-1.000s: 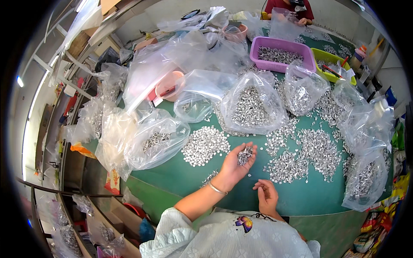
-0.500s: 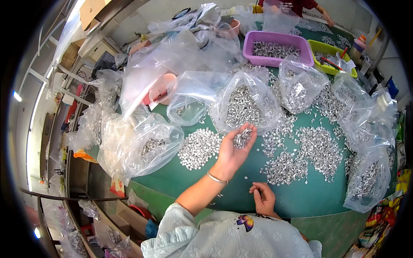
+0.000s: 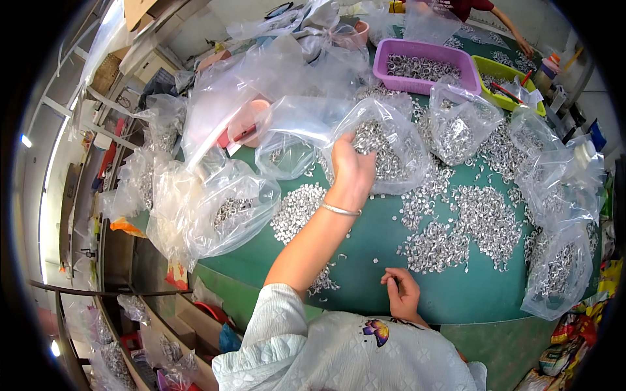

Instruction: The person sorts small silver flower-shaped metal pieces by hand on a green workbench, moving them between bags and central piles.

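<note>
My left hand [image 3: 352,166] reaches forward across the green table [image 3: 365,274], a thin bangle on its wrist. Its curled fingers sit at the mouth of a clear plastic bag [image 3: 391,153] part-filled with small silver metal pieces, and they look closed on a handful of those pieces. My right hand [image 3: 401,293] rests near the table's front edge with its fingers curled in, just below a loose heap of the same metal pieces [image 3: 437,247]. Another heap [image 3: 297,208] lies left of my left forearm.
Several more clear bags of pieces ring the table, among them one at the left [image 3: 228,212] and one at the right [image 3: 557,274]. A purple tray [image 3: 424,65] and a yellow-green tray [image 3: 505,75] stand at the back. Another person's arm [image 3: 512,26] reaches in at the far right.
My left hand lifted a handful of pieces off the table and carried it forward and up to the bag's mouth. My right hand stayed near the front edge.
</note>
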Action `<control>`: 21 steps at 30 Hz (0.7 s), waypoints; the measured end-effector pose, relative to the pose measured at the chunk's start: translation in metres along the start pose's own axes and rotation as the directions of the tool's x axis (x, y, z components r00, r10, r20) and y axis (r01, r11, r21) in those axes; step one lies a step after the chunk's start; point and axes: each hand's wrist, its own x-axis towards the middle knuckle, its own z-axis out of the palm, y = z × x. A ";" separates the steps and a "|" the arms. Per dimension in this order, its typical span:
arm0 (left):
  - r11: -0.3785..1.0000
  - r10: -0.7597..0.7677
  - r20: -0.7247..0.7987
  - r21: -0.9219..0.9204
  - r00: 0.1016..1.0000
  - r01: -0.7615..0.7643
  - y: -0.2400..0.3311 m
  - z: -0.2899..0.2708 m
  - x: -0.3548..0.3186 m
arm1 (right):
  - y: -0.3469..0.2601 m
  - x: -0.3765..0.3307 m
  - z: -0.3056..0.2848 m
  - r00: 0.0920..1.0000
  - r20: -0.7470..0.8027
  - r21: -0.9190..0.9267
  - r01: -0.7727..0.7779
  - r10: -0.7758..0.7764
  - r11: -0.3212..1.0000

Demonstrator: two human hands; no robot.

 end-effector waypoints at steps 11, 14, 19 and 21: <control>0.896 -0.032 0.302 0.432 0.953 -0.107 0.056 -0.080 -0.124 | -0.014 0.009 0.000 0.976 0.215 -0.181 0.003 0.037 0.983; 0.321 0.263 0.342 0.851 0.902 -0.416 0.067 -0.155 -0.181 | -0.031 0.029 0.021 0.903 0.429 -0.283 0.168 -0.032 0.944; -0.450 0.291 0.377 0.865 0.879 -0.223 0.001 -0.236 -0.223 | -0.015 0.054 0.064 0.766 0.641 -0.401 0.396 -0.056 0.826; -0.522 0.226 0.381 0.824 0.897 -0.218 -0.011 -0.239 -0.220 | -0.002 0.057 0.074 0.683 0.729 -0.389 0.469 -0.047 0.793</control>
